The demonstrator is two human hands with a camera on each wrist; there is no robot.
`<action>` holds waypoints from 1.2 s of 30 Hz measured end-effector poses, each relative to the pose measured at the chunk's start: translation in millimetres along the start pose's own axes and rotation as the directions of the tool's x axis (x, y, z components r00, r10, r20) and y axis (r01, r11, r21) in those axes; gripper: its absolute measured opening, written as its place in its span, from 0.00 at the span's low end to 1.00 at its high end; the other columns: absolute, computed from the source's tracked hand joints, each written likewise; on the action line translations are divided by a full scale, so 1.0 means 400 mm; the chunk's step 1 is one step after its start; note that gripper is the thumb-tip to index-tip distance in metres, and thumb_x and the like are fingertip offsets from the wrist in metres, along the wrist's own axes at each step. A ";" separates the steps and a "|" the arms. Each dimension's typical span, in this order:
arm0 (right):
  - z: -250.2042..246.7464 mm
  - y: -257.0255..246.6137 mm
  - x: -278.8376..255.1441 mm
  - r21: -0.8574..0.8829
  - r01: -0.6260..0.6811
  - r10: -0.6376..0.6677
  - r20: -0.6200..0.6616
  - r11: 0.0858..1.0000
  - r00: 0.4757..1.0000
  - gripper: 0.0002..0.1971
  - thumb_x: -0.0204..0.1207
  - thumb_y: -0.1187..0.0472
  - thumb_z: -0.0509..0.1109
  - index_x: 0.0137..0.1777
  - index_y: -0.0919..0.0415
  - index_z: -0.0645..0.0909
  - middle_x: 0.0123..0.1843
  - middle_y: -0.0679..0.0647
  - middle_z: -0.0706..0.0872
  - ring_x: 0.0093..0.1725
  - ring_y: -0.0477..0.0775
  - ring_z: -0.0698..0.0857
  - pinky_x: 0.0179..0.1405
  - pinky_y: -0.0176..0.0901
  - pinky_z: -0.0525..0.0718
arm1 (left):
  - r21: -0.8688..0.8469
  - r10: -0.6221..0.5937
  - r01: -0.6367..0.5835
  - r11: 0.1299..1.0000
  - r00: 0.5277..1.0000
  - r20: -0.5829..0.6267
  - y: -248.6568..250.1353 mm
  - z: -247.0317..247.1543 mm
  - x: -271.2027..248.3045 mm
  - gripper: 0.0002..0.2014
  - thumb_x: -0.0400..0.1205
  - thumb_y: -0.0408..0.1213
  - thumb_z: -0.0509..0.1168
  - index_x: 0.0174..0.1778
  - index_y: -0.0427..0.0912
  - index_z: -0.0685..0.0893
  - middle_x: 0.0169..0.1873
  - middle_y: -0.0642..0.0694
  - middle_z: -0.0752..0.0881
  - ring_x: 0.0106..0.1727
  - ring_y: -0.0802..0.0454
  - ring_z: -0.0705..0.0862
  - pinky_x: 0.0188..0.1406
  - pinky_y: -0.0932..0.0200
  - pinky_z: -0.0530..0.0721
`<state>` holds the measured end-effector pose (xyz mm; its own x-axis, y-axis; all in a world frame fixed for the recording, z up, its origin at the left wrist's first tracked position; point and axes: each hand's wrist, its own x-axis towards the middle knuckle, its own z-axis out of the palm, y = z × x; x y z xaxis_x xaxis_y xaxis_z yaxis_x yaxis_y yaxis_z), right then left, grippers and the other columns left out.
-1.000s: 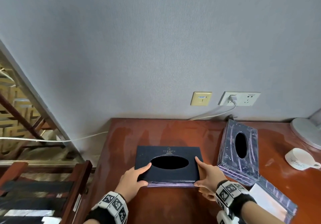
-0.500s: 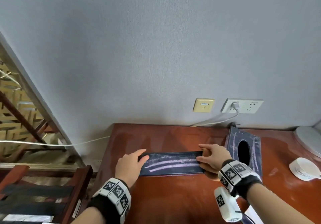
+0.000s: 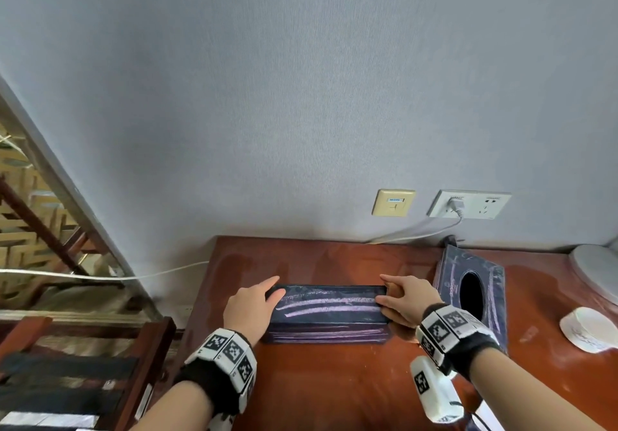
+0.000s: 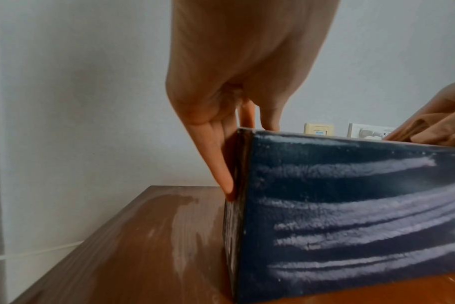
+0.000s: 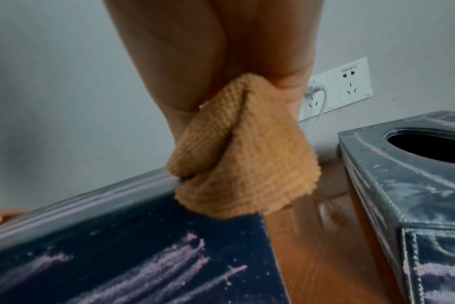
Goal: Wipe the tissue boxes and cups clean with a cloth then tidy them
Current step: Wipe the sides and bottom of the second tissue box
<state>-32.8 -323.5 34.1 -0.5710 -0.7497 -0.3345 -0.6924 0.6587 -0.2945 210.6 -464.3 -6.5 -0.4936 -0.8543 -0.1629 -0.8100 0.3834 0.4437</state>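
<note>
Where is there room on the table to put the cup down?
Bare wood lies in front of the held tissue box, between the two wrists, and behind it toward the wall. The right side is crowded: second tissue box, cup.

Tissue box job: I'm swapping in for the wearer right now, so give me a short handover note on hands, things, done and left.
Left hand: fingers straight, bracing the left end of the dark blue rectangular tissue box, which stands on the red-brown wooden table.
Right hand: grips the folded orange waffle-weave cloth at the box's right end.
Second dark blue tissue box stands at right; white ceramic cup lies near the right edge.
Done: nothing visibly clean; pale streaks remain on both boxes.
Left: wipe both boxes and the cup, then tidy.
</note>
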 end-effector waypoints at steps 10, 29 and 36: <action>-0.003 -0.014 0.023 -0.014 -0.023 0.023 0.001 1.000 1.000 0.26 0.75 0.45 0.68 0.74 0.43 0.71 0.67 0.49 0.82 0.66 0.52 0.80 0.65 0.40 0.77 | 0.036 -0.003 0.002 0.999 1.000 0.024 0.003 0.003 0.033 0.22 0.86 0.57 0.50 0.76 0.61 0.69 0.64 0.45 0.84 0.65 0.41 0.81 0.59 0.52 0.78; -0.015 -0.223 -0.002 -0.027 0.406 -0.406 -0.105 0.913 0.908 0.29 0.80 0.59 0.60 0.79 0.39 0.57 0.62 0.56 0.86 0.57 0.59 0.85 0.60 0.53 0.81 | -0.261 -0.172 0.152 0.953 0.984 -0.055 -0.024 -0.052 -0.012 0.28 0.86 0.52 0.52 0.83 0.50 0.57 0.66 0.44 0.83 0.68 0.41 0.79 0.67 0.50 0.76; 0.143 -0.368 -0.012 -0.173 0.597 -0.564 0.204 0.783 0.800 0.36 0.83 0.52 0.58 0.82 0.54 0.40 0.83 0.55 0.56 0.82 0.55 0.55 0.81 0.54 0.54 | -0.406 -0.153 0.062 0.912 0.969 -0.196 -0.024 -0.072 -0.045 0.27 0.87 0.44 0.55 0.82 0.49 0.58 0.70 0.48 0.79 0.71 0.48 0.78 0.69 0.53 0.74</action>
<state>97.1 -413.3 28.0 0.0241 -0.9585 -0.2842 -0.9597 0.0575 -0.2751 236.3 -462.8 17.4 -0.2927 -0.9547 -0.0532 -0.6404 0.1544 0.7523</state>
